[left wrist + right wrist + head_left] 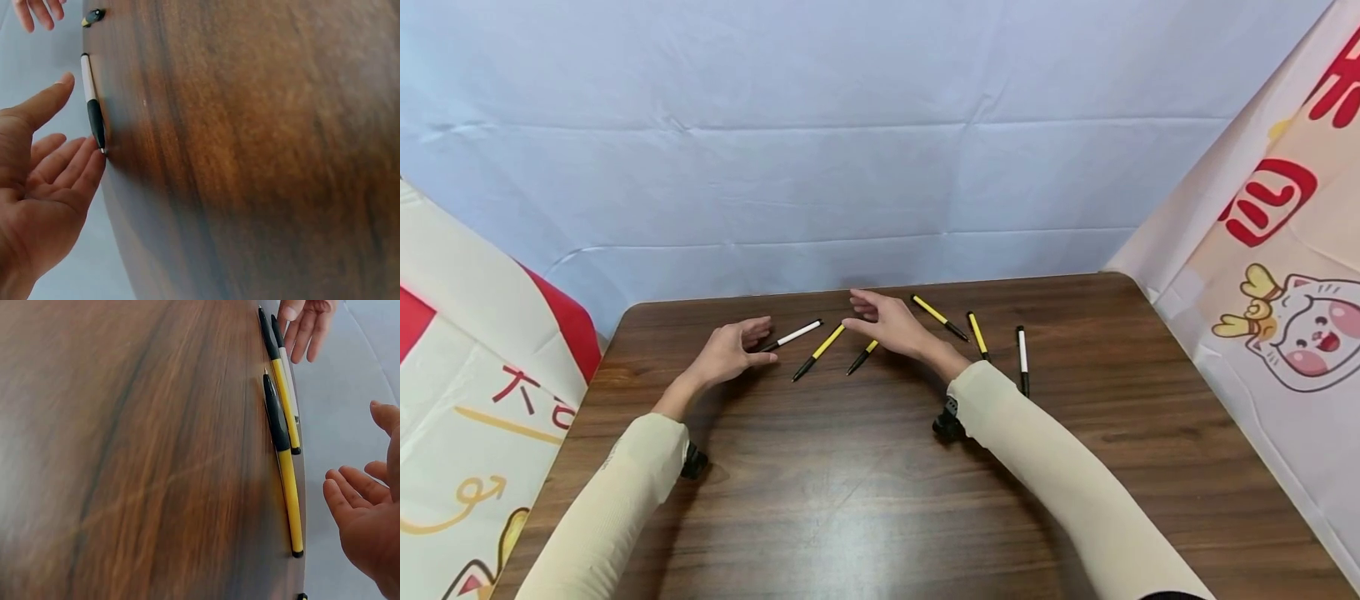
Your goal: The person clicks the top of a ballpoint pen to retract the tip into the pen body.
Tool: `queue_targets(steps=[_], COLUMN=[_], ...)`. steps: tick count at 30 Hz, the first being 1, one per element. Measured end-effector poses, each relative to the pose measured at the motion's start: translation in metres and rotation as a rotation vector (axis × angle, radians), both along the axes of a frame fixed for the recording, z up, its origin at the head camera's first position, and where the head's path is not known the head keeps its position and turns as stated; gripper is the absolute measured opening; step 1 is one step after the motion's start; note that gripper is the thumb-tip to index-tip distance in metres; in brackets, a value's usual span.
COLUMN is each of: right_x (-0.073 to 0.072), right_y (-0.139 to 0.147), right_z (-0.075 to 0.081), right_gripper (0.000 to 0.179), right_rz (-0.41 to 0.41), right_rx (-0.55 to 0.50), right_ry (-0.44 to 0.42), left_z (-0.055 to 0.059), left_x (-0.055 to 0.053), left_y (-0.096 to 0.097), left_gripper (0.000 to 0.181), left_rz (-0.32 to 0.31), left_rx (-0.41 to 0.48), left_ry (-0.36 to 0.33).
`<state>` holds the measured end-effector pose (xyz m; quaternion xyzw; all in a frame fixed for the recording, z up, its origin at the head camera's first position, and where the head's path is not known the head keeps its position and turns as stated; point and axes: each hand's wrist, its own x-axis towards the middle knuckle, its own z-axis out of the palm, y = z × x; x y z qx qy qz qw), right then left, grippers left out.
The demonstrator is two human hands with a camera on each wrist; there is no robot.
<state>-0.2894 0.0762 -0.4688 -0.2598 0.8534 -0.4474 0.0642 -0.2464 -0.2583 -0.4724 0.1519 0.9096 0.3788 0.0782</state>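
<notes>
My left hand (726, 352) hovers at the left with its thumb and fingers spread apart, holding nothing. Beside its fingertips lies a white pen (800, 332) with a black grip; the left wrist view shows that pen (89, 78) with its tip by the fingers. My right hand (891, 325) is held over the far middle of the table, fingers extended and nothing in them. It partly covers a yellow pen (863, 357) with a black grip. Between the two hands lies another yellow pen (820, 350), slanted. In the right wrist view both yellow pens show, the nearer yellow pen (289, 500) whole.
Right of my right hand are two more yellow pens, a slanted yellow pen (932, 311) and a steeper yellow pen (976, 331), then a white pen (1022, 350). All lie on the brown wooden table (850, 492). A pale cloth (850, 183) hangs behind the table's far edge.
</notes>
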Motion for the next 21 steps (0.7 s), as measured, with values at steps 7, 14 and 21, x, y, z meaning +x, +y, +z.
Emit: queue_targets(steps=[7, 14, 21], right_x=[-0.006, -0.015, -0.021], right_y=[-0.013, -0.030, -0.044], right_z=[0.000, -0.001, -0.005], right_gripper=[0.064, 0.061, 0.060], right_rz=[-0.023, -0.011, -0.002], right_rx=[-0.074, -0.105, -0.090], right_ry=[-0.065, -0.086, -0.104], left_z=[-0.004, -0.006, -0.012], left_x=[-0.004, -0.006, -0.007], left_y=[-0.002, -0.002, -0.001], left_gripper=[0.075, 0.070, 0.063], left_rz=[-0.002, 0.001, 0.010], left_rx=[0.016, 0.027, 0.057], left_ry=[0.009, 0.029, 0.032])
